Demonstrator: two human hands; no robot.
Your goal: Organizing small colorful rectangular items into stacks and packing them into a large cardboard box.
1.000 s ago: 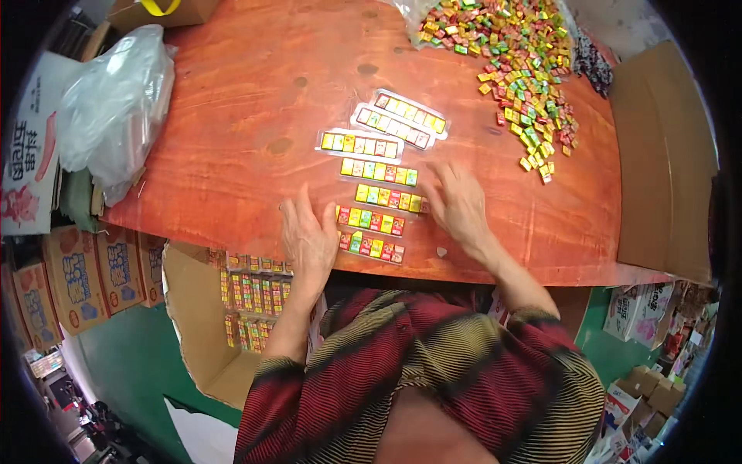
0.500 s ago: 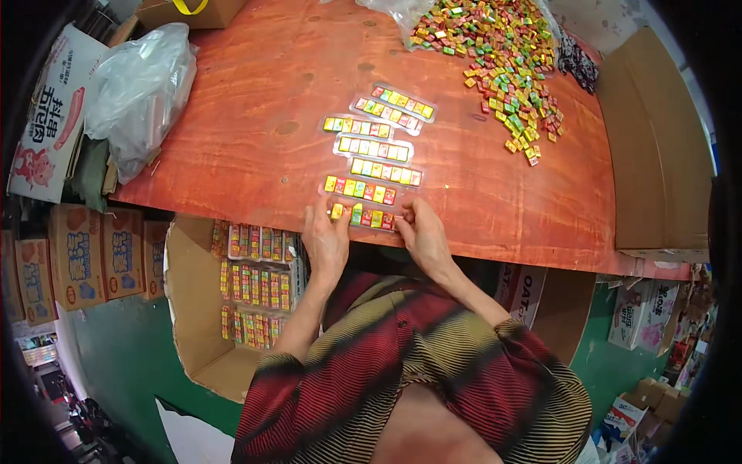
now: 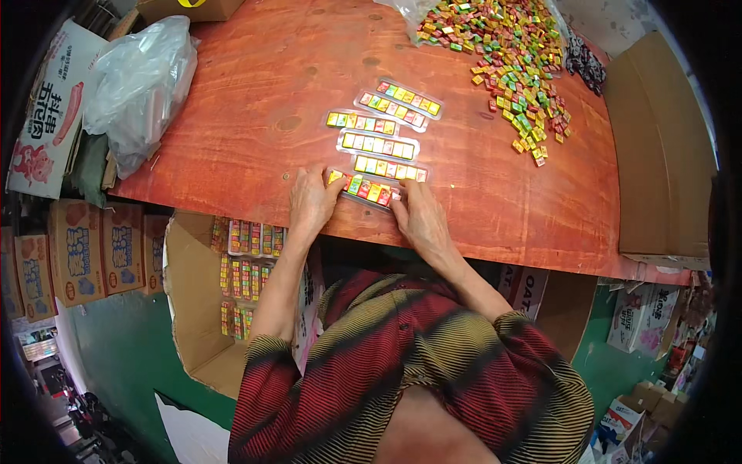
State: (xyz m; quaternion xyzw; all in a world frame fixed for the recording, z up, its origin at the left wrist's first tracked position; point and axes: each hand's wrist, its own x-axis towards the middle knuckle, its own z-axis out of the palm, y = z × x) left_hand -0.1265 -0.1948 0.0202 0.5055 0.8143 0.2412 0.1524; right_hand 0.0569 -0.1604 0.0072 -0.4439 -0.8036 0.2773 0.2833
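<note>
A clear plastic tray (image 3: 365, 189) filled with a row of small red, yellow and green wrapped pieces lies near the table's front edge. My left hand (image 3: 313, 203) grips its left end, fingers closed. At the right end, my right hand (image 3: 423, 220) pinches it between thumb and fingers. Just beyond sits another filled tray (image 3: 390, 168), close to my right fingertips. Several more filled trays, such as this one (image 3: 377, 145), lie farther back, some touching or overlapping. Whether another tray lies beneath the held one is hidden.
A heap of loose wrapped pieces (image 3: 514, 73) covers the far right of the red table (image 3: 232, 139). An open carton (image 3: 189, 290) below the table's left front holds stacked filled trays. Cardboard (image 3: 657, 155) stands at the right; a plastic bag (image 3: 147, 85) sits left.
Both hands have moved away from me, bringing the held tray from the table's front edge to the spot where another filled tray lay. That other tray no longer shows separately.
</note>
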